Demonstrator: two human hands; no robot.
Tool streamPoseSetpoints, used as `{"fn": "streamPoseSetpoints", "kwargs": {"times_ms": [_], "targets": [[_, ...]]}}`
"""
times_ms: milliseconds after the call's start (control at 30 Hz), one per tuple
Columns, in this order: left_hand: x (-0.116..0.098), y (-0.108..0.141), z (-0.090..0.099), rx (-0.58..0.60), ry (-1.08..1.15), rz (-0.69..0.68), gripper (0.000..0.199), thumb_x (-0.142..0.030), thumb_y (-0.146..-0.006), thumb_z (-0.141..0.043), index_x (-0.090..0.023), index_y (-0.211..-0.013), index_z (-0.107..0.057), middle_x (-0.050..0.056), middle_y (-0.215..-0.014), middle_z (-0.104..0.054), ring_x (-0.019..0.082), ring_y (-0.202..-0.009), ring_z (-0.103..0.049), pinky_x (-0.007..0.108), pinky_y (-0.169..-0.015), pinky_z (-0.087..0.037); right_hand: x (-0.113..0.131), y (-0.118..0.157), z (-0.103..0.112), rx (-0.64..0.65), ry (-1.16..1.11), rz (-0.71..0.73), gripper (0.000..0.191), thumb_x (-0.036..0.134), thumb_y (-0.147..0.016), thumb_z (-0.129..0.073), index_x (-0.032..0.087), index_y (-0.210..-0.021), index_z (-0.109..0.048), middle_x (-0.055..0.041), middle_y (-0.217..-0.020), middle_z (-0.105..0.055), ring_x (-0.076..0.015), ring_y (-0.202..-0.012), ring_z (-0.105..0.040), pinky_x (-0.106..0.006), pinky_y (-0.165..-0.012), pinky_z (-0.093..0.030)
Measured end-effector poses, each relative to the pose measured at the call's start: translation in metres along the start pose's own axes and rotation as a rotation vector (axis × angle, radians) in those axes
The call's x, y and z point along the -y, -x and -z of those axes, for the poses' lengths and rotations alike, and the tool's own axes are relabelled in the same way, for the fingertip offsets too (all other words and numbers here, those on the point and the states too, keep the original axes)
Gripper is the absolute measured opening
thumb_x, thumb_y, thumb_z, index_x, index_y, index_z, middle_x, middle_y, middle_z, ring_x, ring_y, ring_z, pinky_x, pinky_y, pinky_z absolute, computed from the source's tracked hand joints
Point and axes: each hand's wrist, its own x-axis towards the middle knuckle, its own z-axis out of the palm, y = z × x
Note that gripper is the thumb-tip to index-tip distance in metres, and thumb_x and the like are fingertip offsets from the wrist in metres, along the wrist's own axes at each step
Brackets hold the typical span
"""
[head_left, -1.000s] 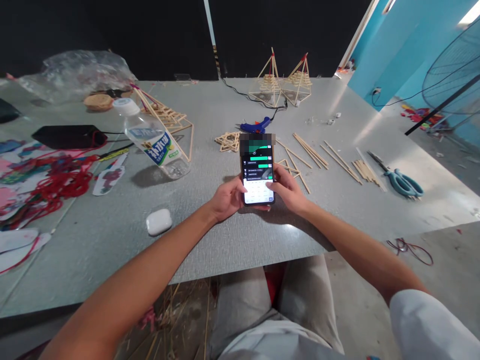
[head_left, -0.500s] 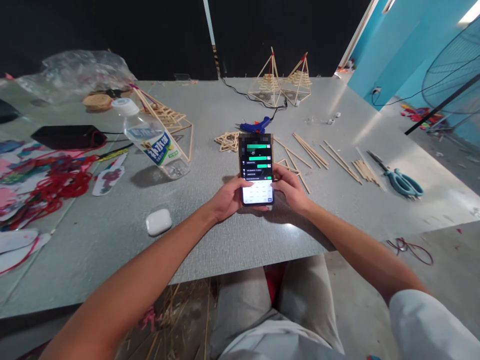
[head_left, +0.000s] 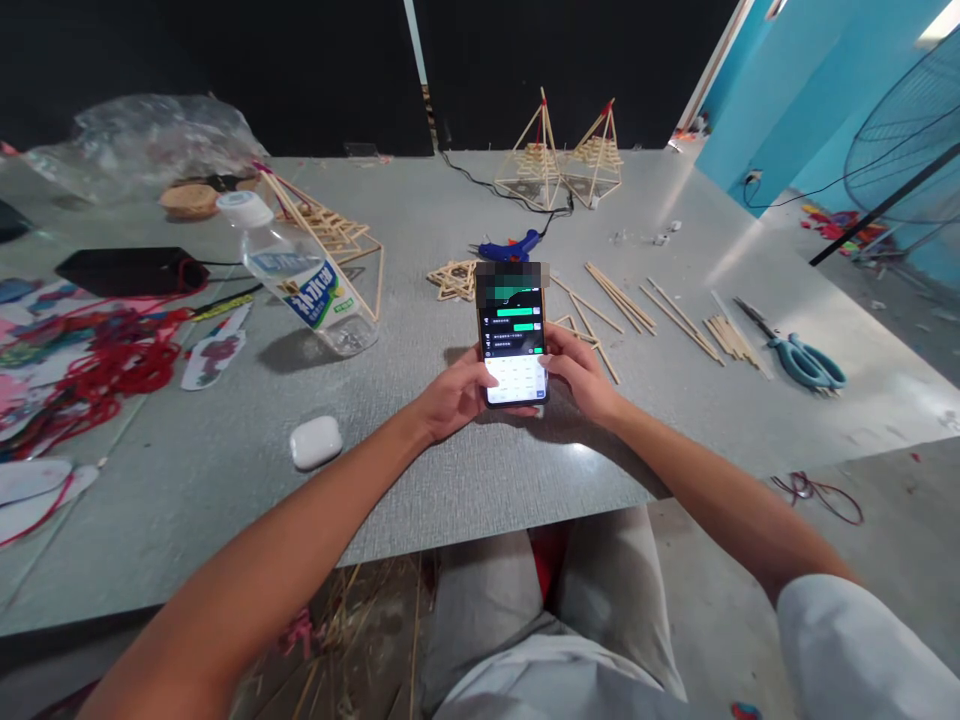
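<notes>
A smartphone (head_left: 514,335) is held upright between both hands, its screen lit with a chat and a white keyboard. My left hand (head_left: 456,395) grips its left edge, the thumb over the lower left of the keyboard. On the other edge, my right hand (head_left: 581,375) is closed round the phone with its thumb at the keyboard's upper right. The fingers behind the phone are mostly hidden. Just beyond it lie a blue glue gun (head_left: 510,246) and a small stick lattice (head_left: 452,280). A joined stick frame (head_left: 592,340) lies by my right hand.
A plastic bottle (head_left: 304,275) stands at the left, near a white earbud case (head_left: 316,442). Loose sticks (head_left: 621,298) and blue-handled scissors (head_left: 806,360) lie at the right. Two stick pyramids (head_left: 540,150) stand at the back. Red yarn (head_left: 127,365) spreads over the far left.
The left thumb has moved down and left on the keyboard. A line of typed text has gone from the input bar. Both hands still hold the phone.
</notes>
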Motion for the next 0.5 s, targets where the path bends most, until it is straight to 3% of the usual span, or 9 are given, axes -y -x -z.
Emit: {"fn": "streamPoseSetpoints", "kwargs": {"times_ms": [233, 500], "targets": [[-0.0017, 0.0009, -0.0006, -0.005, 0.006, 0.006, 0.069, -0.02, -0.071, -0.084, -0.024, -0.138, -0.07, 0.014, -0.153, -0.078, 0.048, -0.147, -0.071, 0.082, -0.116, -0.064, -0.0089, -0.0028, -0.0013, 0.105, -0.022, 0.023, 0.067, 0.051, -0.084, -0.095, 0.032, -0.139, -0.063, -0.0106, -0.131, -0.078, -0.0359, -0.127, -0.075, -0.058, -0.113, -0.066], [-0.0008, 0.0001, -0.0021, -0.03, -0.017, 0.017, 0.062, -0.018, -0.075, -0.09, -0.024, -0.134, -0.071, 0.013, -0.15, -0.079, 0.045, -0.141, -0.075, 0.079, -0.114, -0.067, -0.0088, -0.004, -0.0022, 0.06, -0.006, 0.0, 0.064, 0.058, -0.089, -0.092, 0.032, -0.139, -0.063, -0.0106, -0.13, -0.079, -0.0348, -0.125, -0.077, -0.057, -0.112, -0.068]]}}
